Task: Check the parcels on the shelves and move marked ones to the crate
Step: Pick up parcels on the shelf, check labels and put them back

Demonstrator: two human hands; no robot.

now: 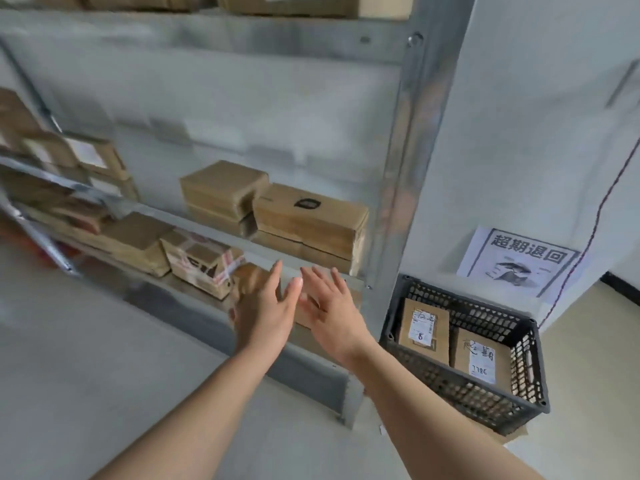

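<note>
Fingers spread, left hand (264,315), right hand (331,315) empty; shelf rail (194,224), parcel (250,277) behind; crate (450,384) rightward

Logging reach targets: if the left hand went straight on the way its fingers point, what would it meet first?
Probably the small brown parcel just beyond the left hand. Blur hides the depth, so the shelf edge above it might come first.

Shows, at right of the frame, a white paper sign (518,261) with bold black characters and a dark drawing, stuck low on a pale wall (536,133). Shows a thin red cord (597,220) slanting down that wall past the sign's right edge, and grey floor (86,358) across the lower left.
</note>
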